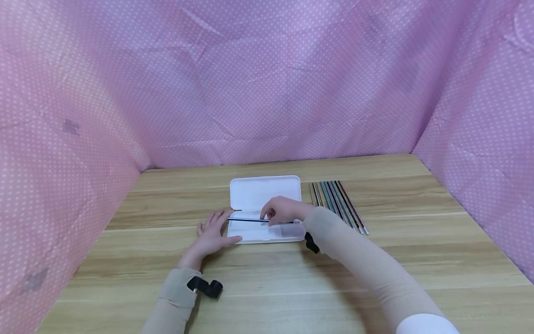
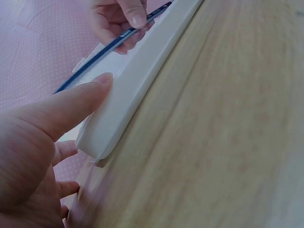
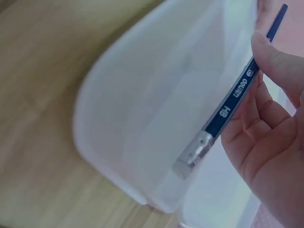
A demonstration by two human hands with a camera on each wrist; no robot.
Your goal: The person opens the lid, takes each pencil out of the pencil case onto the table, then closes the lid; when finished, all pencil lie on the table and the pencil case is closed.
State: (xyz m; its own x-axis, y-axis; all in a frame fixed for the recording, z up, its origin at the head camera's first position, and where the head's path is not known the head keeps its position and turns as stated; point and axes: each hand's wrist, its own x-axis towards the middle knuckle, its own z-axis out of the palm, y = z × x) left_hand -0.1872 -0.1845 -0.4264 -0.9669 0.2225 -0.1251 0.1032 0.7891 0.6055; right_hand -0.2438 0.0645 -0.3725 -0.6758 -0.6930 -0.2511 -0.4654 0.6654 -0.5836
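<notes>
A dark blue pencil (image 3: 227, 110) with a metal ferrule and white eraser is pinched between the thumb and fingers of my right hand (image 1: 285, 209). It lies across the space above a white plastic pencil case (image 1: 250, 235), whose lid (image 1: 264, 190) stands open at the back. In the head view the right hand hides part of the case and of the pencil. My left hand (image 1: 212, 235) is at the left end of the case, fingers spread and thumb (image 2: 95, 90) against its front rim. The left fingertips are partly hidden behind the case in the left wrist view.
Several pencils (image 1: 338, 204) lie side by side on the wooden table (image 1: 267, 287), right of the case and partly behind the right forearm. A pink dotted cloth (image 1: 267, 93) hangs around the table's back and sides.
</notes>
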